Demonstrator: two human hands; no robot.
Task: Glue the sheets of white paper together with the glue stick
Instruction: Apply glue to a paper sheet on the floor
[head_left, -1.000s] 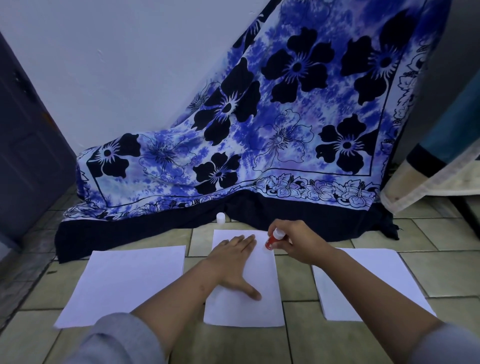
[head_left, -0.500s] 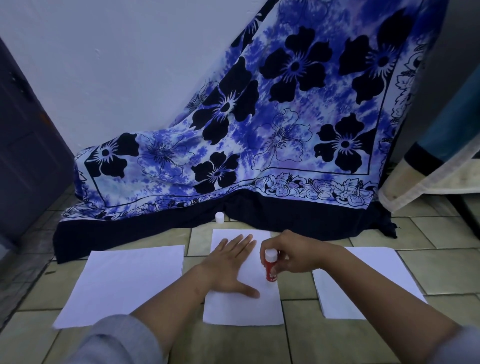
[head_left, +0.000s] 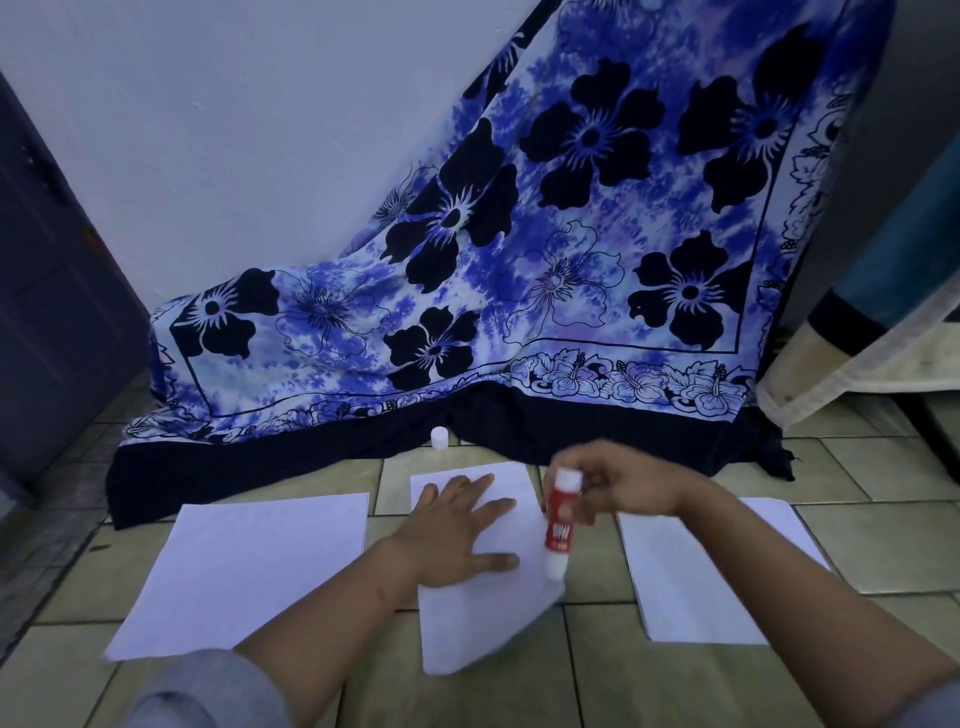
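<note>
Left hand (head_left: 457, 535), fingers spread, pressed the middle sheet (head_left: 467, 634) flat. Right hand (head_left: 623, 488) pinched the glue stick (head_left: 560, 522) at its right edge. Gluing appeared under way; left sheet (head_left: 244, 566) and right sheet (head_left: 701, 582) lay apart, unjoined.

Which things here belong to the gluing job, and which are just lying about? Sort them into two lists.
In the job: red-and-white glue stick, in the grip of the right hand; middle white paper sheet under the flat left hand; left white paper sheet; right white paper sheet; small white cap, likely the stick's.
Lying about: blue floral cloth; dark door; cream-edged bedding.
</note>
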